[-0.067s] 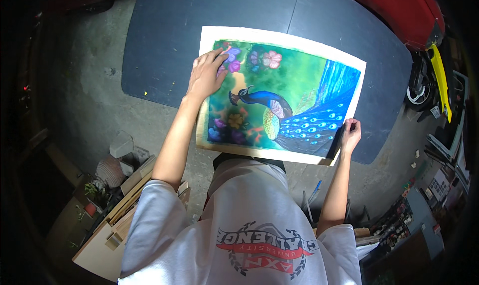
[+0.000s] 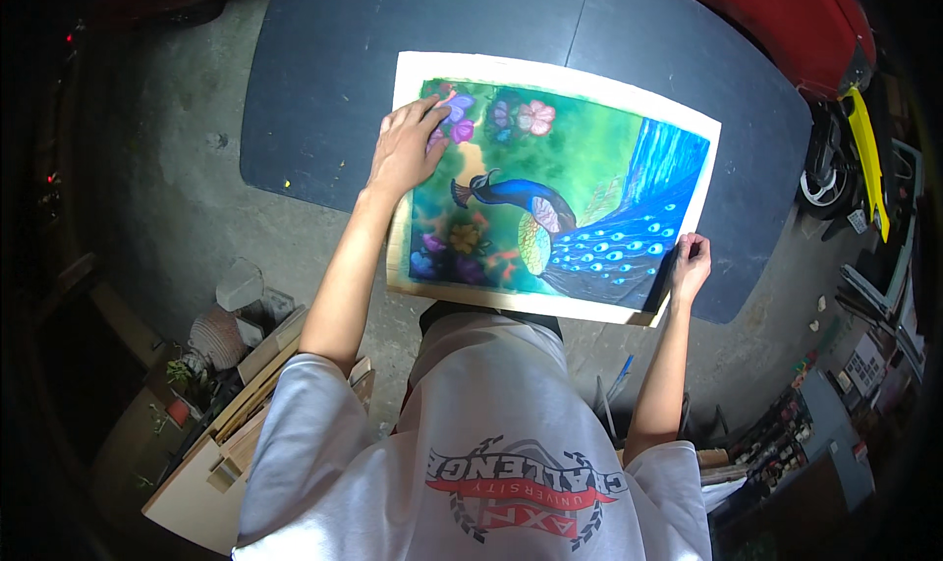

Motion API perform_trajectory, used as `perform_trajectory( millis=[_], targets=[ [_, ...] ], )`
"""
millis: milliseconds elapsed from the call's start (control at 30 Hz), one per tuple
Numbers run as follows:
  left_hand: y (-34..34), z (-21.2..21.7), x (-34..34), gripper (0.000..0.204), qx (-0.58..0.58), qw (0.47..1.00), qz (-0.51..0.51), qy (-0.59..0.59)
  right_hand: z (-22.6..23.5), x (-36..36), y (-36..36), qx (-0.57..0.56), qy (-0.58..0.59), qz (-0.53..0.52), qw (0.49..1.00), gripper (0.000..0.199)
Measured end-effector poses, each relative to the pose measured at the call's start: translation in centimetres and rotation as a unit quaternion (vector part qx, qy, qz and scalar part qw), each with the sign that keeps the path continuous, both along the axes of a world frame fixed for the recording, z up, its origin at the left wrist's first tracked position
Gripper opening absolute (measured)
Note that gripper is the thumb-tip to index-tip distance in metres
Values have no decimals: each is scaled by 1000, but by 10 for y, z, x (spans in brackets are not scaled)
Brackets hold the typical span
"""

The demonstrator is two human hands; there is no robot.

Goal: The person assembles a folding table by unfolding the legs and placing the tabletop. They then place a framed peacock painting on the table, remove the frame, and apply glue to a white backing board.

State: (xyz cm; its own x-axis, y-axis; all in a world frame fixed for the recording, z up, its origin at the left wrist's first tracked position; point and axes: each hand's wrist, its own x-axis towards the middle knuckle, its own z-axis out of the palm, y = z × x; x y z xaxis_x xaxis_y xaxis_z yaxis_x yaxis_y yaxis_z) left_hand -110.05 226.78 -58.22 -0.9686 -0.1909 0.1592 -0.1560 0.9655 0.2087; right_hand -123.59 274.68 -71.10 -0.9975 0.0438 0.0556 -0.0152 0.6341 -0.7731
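A peacock painting [image 2: 589, 217] with a pale border lies across the near edge of a dark table [image 2: 334, 89]. It shows a blue bird and its tail, with flowers on green. Flat over the painting's left side rests my left hand [image 2: 401, 146], fingers stretched onto the purple flowers. At the lower right edge, my right hand [image 2: 692, 263] pinches the border with curled fingers. The near border overhangs the table edge, in front of my body.
Wooden boards [image 2: 250, 404] and a round woven-looking object [image 2: 216, 338] stand at the lower left. A red car body [image 2: 786, 21] is at the far right, near a yellow and black wheeled vehicle [image 2: 864, 158]. Cluttered shelving [image 2: 786, 433] lines the lower right.
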Motion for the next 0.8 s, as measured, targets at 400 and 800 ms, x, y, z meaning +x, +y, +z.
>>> perform_trajectory(
  millis=[400, 800],
  targets=[
    [2, -9, 8, 55, -3, 1000, -9, -10, -16, 1, 7, 24, 14, -3, 1000, 19],
    [30, 8, 5, 43, 6, 1000, 5, 12, -26, -11, 26, -45, -40, -16, 998, 15]
  ],
)
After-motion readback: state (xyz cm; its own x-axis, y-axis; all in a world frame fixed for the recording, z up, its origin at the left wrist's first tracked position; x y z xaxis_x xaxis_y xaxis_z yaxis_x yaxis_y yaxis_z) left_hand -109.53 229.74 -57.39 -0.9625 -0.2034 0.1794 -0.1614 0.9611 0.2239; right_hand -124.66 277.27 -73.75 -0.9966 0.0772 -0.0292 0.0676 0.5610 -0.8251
